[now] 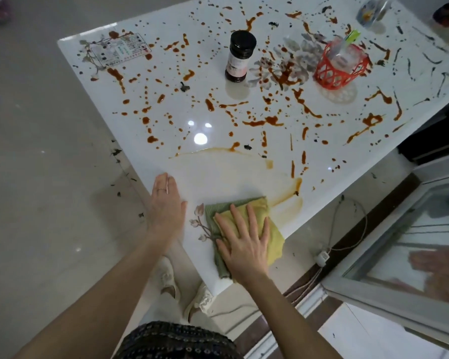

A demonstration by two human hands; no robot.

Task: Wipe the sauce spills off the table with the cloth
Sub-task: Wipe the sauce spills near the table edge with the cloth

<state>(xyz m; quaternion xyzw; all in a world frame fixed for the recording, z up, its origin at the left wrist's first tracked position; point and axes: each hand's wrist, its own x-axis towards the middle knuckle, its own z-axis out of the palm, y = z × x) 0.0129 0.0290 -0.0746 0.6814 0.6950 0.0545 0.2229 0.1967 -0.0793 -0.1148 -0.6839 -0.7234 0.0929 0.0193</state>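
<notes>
Fingers of the right hand [244, 242] spread flat, pressing a folded yellow-green cloth [259, 224] against the near corner of the white table [218, 172]. Left hand [165, 206] flat on the table edge just beside it, fingers straight and together. Orange sauce spills [264, 121] cover the surface beyond; a smeared arc rings the cloth. Dark jar [240, 57] and red basket [341, 64] stand farther back

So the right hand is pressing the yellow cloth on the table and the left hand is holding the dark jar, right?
Not quite. The head view shows the left hand lying flat on the table, holding nothing; the dark jar stands alone farther back. The right hand does press the cloth.
</notes>
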